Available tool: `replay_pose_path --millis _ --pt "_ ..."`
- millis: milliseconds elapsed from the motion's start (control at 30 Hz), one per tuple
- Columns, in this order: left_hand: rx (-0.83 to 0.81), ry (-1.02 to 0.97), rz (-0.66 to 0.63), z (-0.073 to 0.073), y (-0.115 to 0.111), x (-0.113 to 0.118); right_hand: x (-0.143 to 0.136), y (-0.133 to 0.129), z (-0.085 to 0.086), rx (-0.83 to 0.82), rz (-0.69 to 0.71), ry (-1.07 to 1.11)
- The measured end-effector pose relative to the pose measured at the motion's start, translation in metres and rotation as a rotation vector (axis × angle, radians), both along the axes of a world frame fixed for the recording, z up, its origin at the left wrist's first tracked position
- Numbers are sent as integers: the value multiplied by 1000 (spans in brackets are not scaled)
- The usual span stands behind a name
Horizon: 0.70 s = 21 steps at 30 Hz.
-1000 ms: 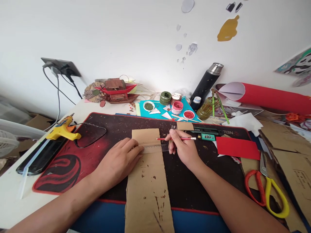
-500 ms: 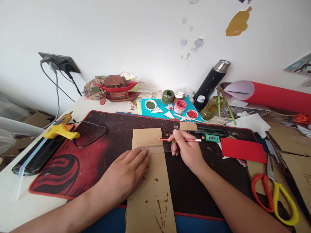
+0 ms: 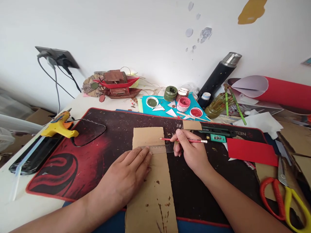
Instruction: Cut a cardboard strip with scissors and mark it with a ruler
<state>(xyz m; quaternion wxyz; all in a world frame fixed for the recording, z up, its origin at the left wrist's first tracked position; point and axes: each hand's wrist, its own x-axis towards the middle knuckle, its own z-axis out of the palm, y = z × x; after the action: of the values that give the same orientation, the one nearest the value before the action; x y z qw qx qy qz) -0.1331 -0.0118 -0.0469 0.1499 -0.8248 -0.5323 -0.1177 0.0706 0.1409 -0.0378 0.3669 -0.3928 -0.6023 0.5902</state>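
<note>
A long cardboard strip [image 3: 155,187] lies on the dark desk mat [image 3: 194,191], with brown stains on its lower part. Across its upper part rests a clear ruler [image 3: 157,149]. My left hand [image 3: 132,171] lies flat over the ruler's left end and the cardboard, fingers stretched out side by side. A red pencil [image 3: 167,139] is pinched between the thumb and fingers of my right hand [image 3: 190,147]. Its tip points left, just above the cardboard and a little beyond the ruler. My right hand's lower fingers are beside the ruler's right end.
A yellow glue gun [image 3: 59,126] sits at the left. Behind the mat are model boats [image 3: 118,84], paint jars [image 3: 183,104] and a black flask [image 3: 220,74]. Red card [image 3: 252,151] and scissors [image 3: 282,178] lie at the right, near a green cutter [image 3: 216,131].
The view has shifted slightly, so objects at the right appear farther right. Both hands, the pencil and the ruler keep nearly the same places on the cardboard.
</note>
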Motion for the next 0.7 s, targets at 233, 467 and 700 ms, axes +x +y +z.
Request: replay_pose_path --millis 233,467,700 --pt "12 4 10 4 0 2 1 0 1 -2 -4 0" --pt "-6 31 22 6 0 3 0 -1 2 -2 -11 1" --pt "-28 23 18 6 -3 3 1 -2 4 38 -7 -33"
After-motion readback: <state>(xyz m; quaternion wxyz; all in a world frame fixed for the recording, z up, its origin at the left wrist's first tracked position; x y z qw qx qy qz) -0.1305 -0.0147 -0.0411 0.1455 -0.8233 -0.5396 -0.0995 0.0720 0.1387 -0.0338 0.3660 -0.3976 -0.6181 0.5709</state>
